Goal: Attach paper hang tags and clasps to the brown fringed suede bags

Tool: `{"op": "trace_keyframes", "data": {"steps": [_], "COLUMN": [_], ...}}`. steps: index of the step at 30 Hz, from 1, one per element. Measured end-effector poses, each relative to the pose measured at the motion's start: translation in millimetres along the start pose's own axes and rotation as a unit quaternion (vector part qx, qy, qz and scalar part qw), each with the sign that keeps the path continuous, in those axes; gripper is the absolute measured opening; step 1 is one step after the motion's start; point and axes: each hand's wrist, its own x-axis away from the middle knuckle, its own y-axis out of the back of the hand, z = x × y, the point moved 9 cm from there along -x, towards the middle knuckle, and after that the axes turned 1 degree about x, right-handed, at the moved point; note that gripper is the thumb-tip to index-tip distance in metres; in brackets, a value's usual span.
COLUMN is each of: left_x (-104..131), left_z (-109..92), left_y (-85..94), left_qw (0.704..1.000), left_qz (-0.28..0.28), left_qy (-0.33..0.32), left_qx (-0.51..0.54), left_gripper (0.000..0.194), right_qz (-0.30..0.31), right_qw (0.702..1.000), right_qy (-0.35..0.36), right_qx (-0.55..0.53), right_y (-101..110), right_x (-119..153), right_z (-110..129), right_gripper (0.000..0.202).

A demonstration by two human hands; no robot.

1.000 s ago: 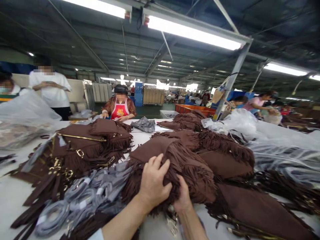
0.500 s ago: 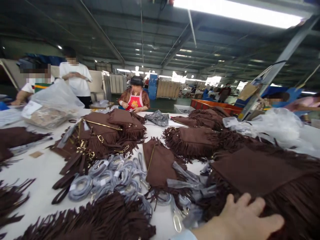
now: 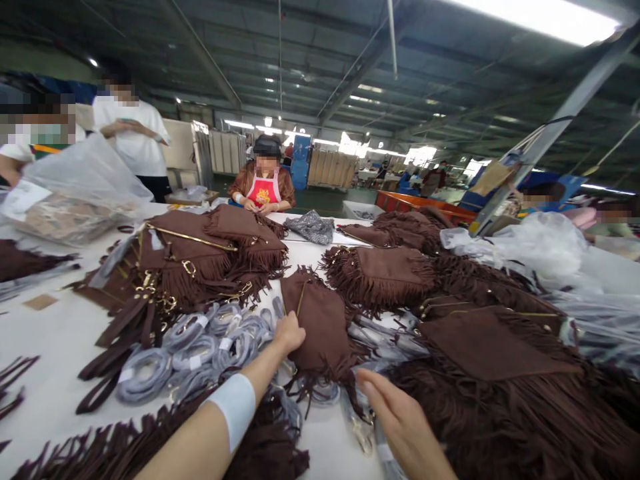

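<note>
A brown fringed bag [image 3: 323,327] with a gold zipper along its left side lies in the middle of the white table. My left hand [image 3: 291,333] is closed on this bag's left edge, just below the zipper; its fingertips are partly hidden. A pale blue band wraps the left forearm. My right hand [image 3: 400,417] is right of the bag's lower fringe, fingers stretched out and holding nothing visible. Coiled straps [image 3: 195,357] in grey-looking wrapping lie left of the bag. A gold clasp [image 3: 367,443] shows beside my right hand.
Brown fringed bags are piled at right [image 3: 500,343], far left [image 3: 185,250] and behind the middle one [image 3: 385,270]. Dark wrist straps [image 3: 117,347] lie at left. Clear plastic [image 3: 540,250] is heaped at right. A person in a red apron [image 3: 264,190] sits opposite.
My left hand has moved left from the right-hand pile of bags to the middle bag and closed on its edge. My right hand has come into view. The view has shifted slightly.
</note>
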Motion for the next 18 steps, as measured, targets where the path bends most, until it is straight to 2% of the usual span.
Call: {"op": "trace_keyframes", "data": {"steps": [1, 3, 5, 7, 10, 13, 16, 18], "left_x": [-2.1, -6.6, -13.6, -22.7, -35.5, -42.2, -46.1, -50.7], "left_z": [1.4, 2.3, 3.6, 6.5, 12.6, 15.2, 7.0, -3.8], "left_y": [-2.1, -5.1, -7.6, -9.8, -15.4, -26.2, -30.1, -18.0], "left_qw": [1.0, 1.0, 0.998, 0.996, 0.988, 0.969, 0.945, 0.929], "left_qz": [0.002, 0.003, 0.008, 0.008, -0.007, -0.019, -0.021, -0.028], "left_qy": [0.008, 0.028, 0.052, 0.075, 0.1, 0.116, 0.115, 0.096], "left_qx": [0.002, 0.011, 0.028, 0.055, 0.121, 0.215, 0.307, 0.355], "left_gripper": [0.029, 0.031, 0.031, 0.032, 0.043, 0.057, 0.055, 0.05], "right_qz": [0.06, 0.074, 0.071, 0.07, 0.08, 0.071, 0.011, -0.034], "right_qw": [0.997, 0.994, 0.991, 0.986, 0.983, 0.983, 0.977, 0.971], "right_qy": [-0.015, -0.035, -0.076, -0.119, -0.157, -0.169, -0.181, -0.174], "right_qx": [0.043, 0.069, 0.087, 0.092, 0.057, -0.024, -0.112, -0.162], "right_y": [-36.4, -79.6, -102.1, -109.8, -107.8, -93.2, -61.3, -34.0], "right_x": [-17.2, -53.9, -87.1, -112.0, -132.4, -136.8, -123.9, -102.5], "right_z": [1.3, 0.6, -12.6, -33.5, -65.3, -83.7, -84.4, -73.1], "right_gripper": [0.044, 0.045, 0.046, 0.045, 0.039, 0.037, 0.042, 0.049]}}
